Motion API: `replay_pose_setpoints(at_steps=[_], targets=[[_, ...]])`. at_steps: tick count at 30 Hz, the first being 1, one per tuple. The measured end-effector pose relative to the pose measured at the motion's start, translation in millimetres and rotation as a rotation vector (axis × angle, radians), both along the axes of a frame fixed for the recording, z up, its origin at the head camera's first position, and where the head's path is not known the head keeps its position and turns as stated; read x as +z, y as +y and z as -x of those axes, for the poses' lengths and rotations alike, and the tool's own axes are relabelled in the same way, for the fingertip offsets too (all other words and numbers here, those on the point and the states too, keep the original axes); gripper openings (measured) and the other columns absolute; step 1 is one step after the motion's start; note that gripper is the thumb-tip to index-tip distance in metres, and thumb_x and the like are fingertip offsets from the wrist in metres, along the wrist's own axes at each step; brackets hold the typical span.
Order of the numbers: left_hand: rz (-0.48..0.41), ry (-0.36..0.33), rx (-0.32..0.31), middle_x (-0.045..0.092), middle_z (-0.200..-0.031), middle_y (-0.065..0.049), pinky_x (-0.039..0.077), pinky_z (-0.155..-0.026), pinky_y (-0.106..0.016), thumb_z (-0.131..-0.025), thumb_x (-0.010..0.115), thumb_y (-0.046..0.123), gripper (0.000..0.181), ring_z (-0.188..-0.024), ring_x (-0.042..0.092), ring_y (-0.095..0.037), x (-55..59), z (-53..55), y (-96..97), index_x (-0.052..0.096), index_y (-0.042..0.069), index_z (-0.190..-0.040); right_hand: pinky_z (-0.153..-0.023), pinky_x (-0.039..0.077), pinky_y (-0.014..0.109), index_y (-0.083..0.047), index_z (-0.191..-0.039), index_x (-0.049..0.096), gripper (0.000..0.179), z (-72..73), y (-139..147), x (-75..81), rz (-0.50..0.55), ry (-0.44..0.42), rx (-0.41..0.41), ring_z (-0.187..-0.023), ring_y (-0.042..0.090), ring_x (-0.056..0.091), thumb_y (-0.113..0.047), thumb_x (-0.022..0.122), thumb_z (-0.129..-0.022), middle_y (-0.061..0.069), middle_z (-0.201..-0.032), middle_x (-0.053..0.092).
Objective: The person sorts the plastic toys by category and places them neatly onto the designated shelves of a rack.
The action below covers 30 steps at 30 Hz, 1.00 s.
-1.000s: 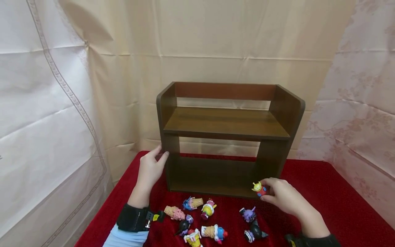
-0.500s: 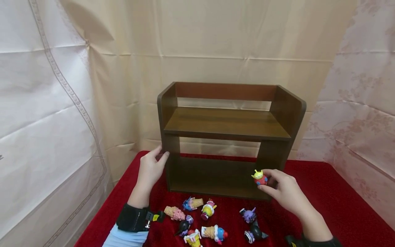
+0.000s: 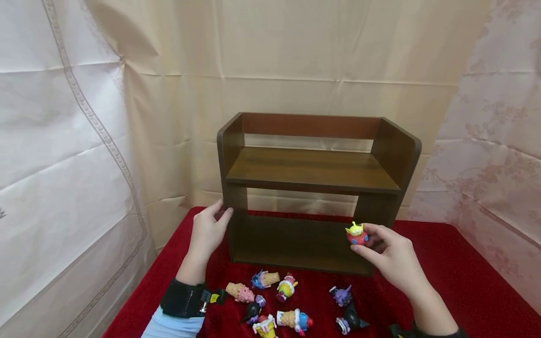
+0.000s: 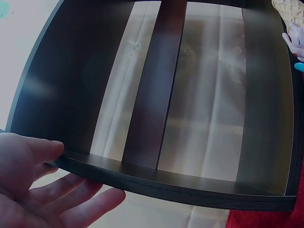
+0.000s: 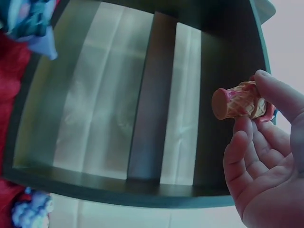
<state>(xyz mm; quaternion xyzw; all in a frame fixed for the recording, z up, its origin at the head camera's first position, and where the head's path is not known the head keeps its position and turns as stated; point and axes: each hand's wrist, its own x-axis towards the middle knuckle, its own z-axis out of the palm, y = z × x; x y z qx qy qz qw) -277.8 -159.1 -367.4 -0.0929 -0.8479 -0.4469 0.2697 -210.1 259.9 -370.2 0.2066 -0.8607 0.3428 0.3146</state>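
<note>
Cloth walls all round: white cloth (image 3: pixel 84 164) at left, beige cloth (image 3: pixel 274 47) behind, floral cloth (image 3: pixel 498 155) at right; red-covered worktop (image 3: pixel 448 253) below.

Far left, left hand (image 3: pixel 207 233) at the outer side of the brown two-tier shelf unit (image 3: pixel 313 170); fingers spread apart, thumb at the front edge. Can't tell how firmly it rests there.

Then loose toys lying on the worktop in front of the unit: pink cone figure (image 3: pixel 240 292), black-and-purple figure (image 3: pixel 253 310), blue cone figure (image 3: pixel 265 279), yellow-and-white figure (image 3: pixel 266 327), yellow-and-red figure (image 3: pixel 287 287), blue-topped cone (image 3: pixel 294 320). After a gap, purple figure (image 3: pixel 341 295) and black figure (image 3: pixel 352 321), close together.

Right hand (image 3: pixel 390 246): fingers clamped on the alien figure (image 3: pixel 357 234), pinched by its side, roughly upright, raised in front of the lower compartment near the right panel. Right wrist view shows its waffle base uncovered; contact with the unit can't be told.

Risks: small rounded toy may twist or slip if the fingertip pinch loosens; could knock the shelf edge if carried too low; unit may shift if the left hand pushes.
</note>
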Motion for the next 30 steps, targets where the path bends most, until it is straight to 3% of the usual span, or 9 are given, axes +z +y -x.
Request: replay_pose_setpoints(at_steps=[6,14,21,30], targets=[[-0.003,0.001,-0.001,0.067,-0.131,-0.015,0.061,-0.080,-0.045,-0.099,0.069,0.016,0.041,-0.108,0.070,-0.032,0.0,0.2,0.9,0.064,0.008,-0.139,-0.061,0.053,0.013,-0.003,-0.117,0.070,0.049,2.4,-7.2,15.4,0.022,0.054,0.021,-0.066,0.007,0.064,0.000,0.091,-0.073,-0.003,-0.085,0.071],[0.001,-0.005,0.000,0.066,-0.132,-0.015,0.061,-0.082,-0.045,-0.099,0.068,0.016,0.041,-0.109,0.070,-0.032,-0.8,3.1,0.8,0.064,0.008,-0.140,-0.066,0.054,0.013,-0.003,-0.120,0.071,0.051,5.7,-24.7,39.0,0.090,0.064,0.057,-0.074,0.007,0.066,0.000,0.090,-0.074,0.000,-0.092,0.073],[-0.012,-0.002,-0.006,0.067,-0.131,-0.015,0.061,-0.081,-0.046,-0.099,0.068,0.016,0.040,-0.109,0.070,-0.033,-1.8,5.3,1.6,0.065,0.008,-0.138,-0.068,0.054,0.012,-0.004,-0.121,0.071,0.051,10.7,-39.4,64.2,0.080,0.116,0.053,-0.079,0.010,0.065,-0.003,0.091,-0.074,0.002,-0.094,0.073],[-0.015,-0.012,-0.011,0.066,-0.133,-0.015,0.061,-0.079,-0.043,-0.099,0.068,0.017,0.042,-0.109,0.069,-0.033,-3.3,7.7,-0.4,0.063,0.008,-0.140,-0.069,0.056,0.015,-0.007,-0.123,0.071,0.047,18.2,-57.3,93.7,0.118,0.092,0.126,-0.078,0.012,0.064,-0.007,0.088,-0.079,0.000,-0.094,0.073]])
